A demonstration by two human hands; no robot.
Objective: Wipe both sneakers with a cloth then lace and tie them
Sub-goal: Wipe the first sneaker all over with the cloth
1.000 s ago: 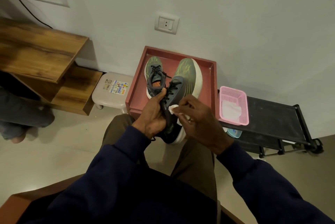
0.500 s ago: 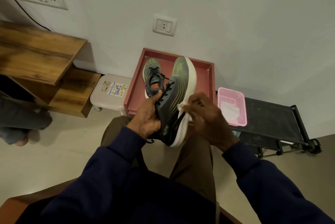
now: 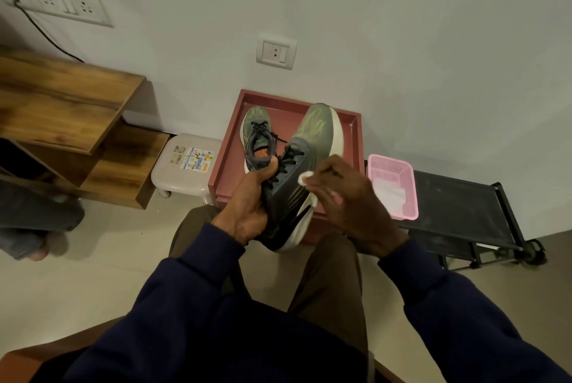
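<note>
Head view, centre frame: left hand (image 3: 247,212) grips the sneaker (image 3: 297,172), right hand (image 3: 349,206) pinches the cloth (image 3: 305,179) against its side. This looks like the wiping step; the next stroke likely needs a steady hold.

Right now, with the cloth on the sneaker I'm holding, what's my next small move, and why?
Probably sweep the cloth toward the toe of the held sneaker: the right hand presses it on the side, mid-length, the left hand grips the heel end steady, and the other sneaker sits on the tray.
</note>
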